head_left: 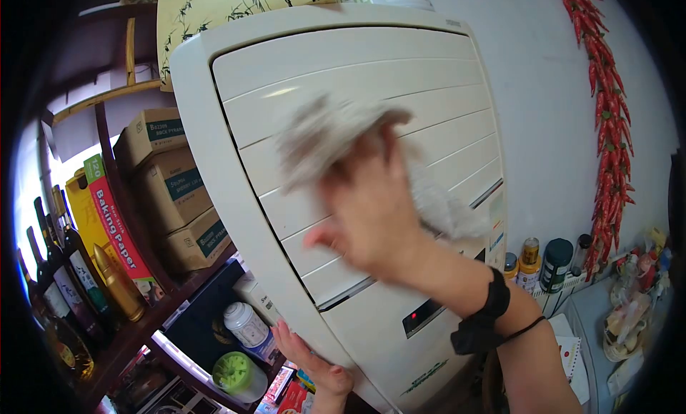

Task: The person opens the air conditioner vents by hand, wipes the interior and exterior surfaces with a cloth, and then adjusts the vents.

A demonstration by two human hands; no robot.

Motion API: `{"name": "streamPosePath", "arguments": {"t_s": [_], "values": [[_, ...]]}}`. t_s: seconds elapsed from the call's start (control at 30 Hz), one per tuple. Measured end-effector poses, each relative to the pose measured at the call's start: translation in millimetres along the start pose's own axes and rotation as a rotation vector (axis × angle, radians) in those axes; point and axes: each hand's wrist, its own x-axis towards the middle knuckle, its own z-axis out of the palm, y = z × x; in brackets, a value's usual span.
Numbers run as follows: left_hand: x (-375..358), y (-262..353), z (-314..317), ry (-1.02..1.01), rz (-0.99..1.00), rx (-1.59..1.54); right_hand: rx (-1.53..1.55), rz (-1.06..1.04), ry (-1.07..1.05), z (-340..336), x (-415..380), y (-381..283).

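A cream floor-standing air conditioner (286,71) with a louvred front panel fills the middle of the head view. My right hand (371,199), blurred by motion, presses a greyish-white cloth (321,139) against the louvres. Part of the cloth hangs out beyond the hand on the right. A black band is on my right wrist. Lower down, my left hand (314,360) lies with fingers stretched along the unit's left side edge. Below the panel, a small dark display (423,317) shows a red light.
At left, a dark wooden shelf holds bottles (78,264), a baking paper box (118,224) and cardboard boxes (175,185). A green-lidded container (239,375) is near my left hand. Dried red chillies (607,128) hang on the right wall above jars (556,265). A bamboo-patterned box (214,10) rests on top.
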Motion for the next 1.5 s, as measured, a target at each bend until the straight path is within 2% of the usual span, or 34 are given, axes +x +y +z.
{"name": "streamPosePath", "arguments": {"t_s": [0.1, 0.17, 0.27, 0.5, 0.67, 0.77, 0.9, 0.97, 1.03, 1.1, 1.23, 1.33, 1.43, 1.47, 1.5], "values": [[-4, -5, -2, -0.003, 0.033, 0.026, 0.182, -0.155, -0.023, 3, -12, -33], [-5, -6, -3, -0.014, 0.047, 0.039, 0.241, -0.187, -0.078, 4, -25, -40], [-2, -3, -4, -0.035, 0.049, 0.053, 0.208, -0.146, -0.161, -9, -26, -17], [2, 5, -5, -0.049, 0.005, 0.059, -0.118, 0.097, 0.205, -13, -41, 103], [1, 3, -4, -0.055, -0.01, 0.052, -0.058, 0.514, 0.236, -20, -70, 197], [-2, 2, -2, -0.042, -0.026, 0.032, -0.095, 0.675, 0.392, -8, -60, 238], [-4, -1, 0, -0.026, -0.05, 0.038, -0.163, 0.66, 0.349, -8, -7, 206], [-6, -2, 1, -0.018, -0.071, 0.04, -0.176, 0.375, 0.437, 5, 15, 184], [-5, -1, 1, -0.013, -0.096, 0.052, -0.121, 0.154, 0.413, 3, 40, 142], [-4, 0, 2, -0.014, -0.121, 0.031, -0.074, -0.015, 0.474, 13, 57, 101], [-10, -5, -1, -0.054, -0.119, -0.002, 0.109, -0.125, 0.107, 12, 62, 19], [-12, -8, 1, -0.033, -0.076, -0.012, 0.309, -0.275, 0.227, 23, 61, -20], [-14, -9, 4, 0.003, -0.114, -0.079, 0.347, -0.326, 0.301, 27, 63, -11], [-14, -9, 4, -0.004, -0.131, -0.071, 0.224, -0.309, 0.116, 17, 59, 4], [-13, -8, 3, -0.009, -0.15, -0.063, 0.198, -0.248, 0.085, 16, 57, 21]]}}
